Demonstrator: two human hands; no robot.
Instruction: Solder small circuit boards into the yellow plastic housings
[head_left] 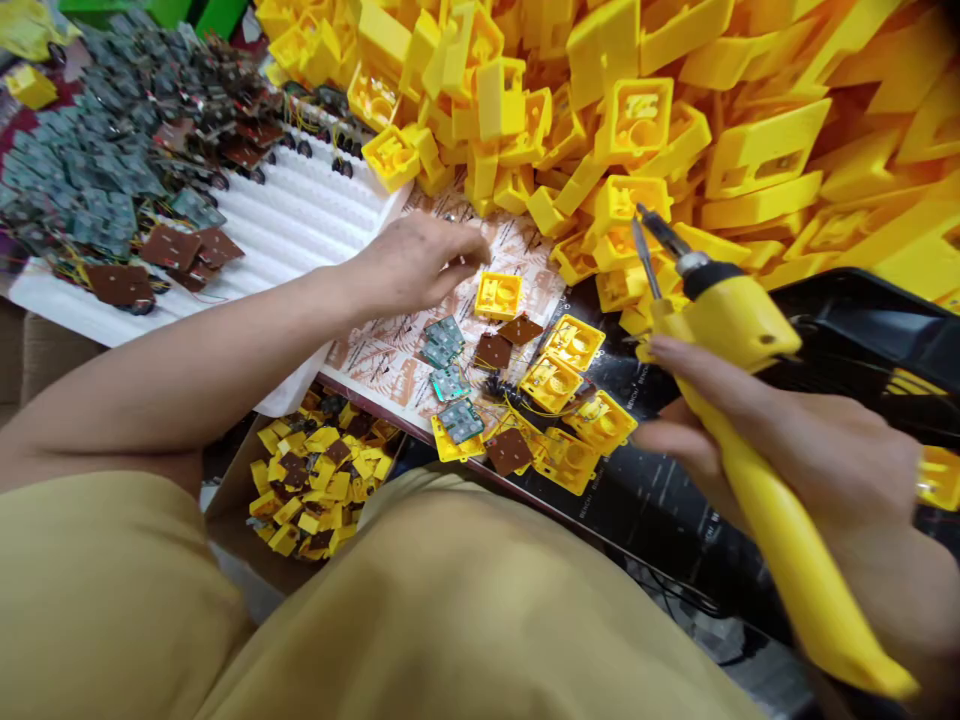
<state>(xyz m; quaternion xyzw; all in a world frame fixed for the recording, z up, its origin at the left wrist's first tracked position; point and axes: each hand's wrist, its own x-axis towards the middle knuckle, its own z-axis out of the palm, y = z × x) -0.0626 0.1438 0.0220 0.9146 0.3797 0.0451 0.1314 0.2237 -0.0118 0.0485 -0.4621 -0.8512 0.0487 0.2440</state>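
My right hand [847,470] is wrapped round a yellow soldering gun [742,315], whose dark tip and thin metal feed tube point up and left, over the yellow housings. My left hand [427,258] hovers above the patterned sheet with its fingers curled together; whatever they may hold is hidden. Just below those fingertips lies a single open yellow housing [499,296]. Nearer to me are green circuit boards [442,342], brown circuit boards [508,452] and several yellow housings [574,343] with thin wires among them.
A large heap of yellow housings [637,120] fills the back. Wired circuit boards [90,170] are piled on white foam [262,230] at left. Below the table edge, a cardboard box [240,535] holds yellow assemblies. A black case [862,320] stands at right.
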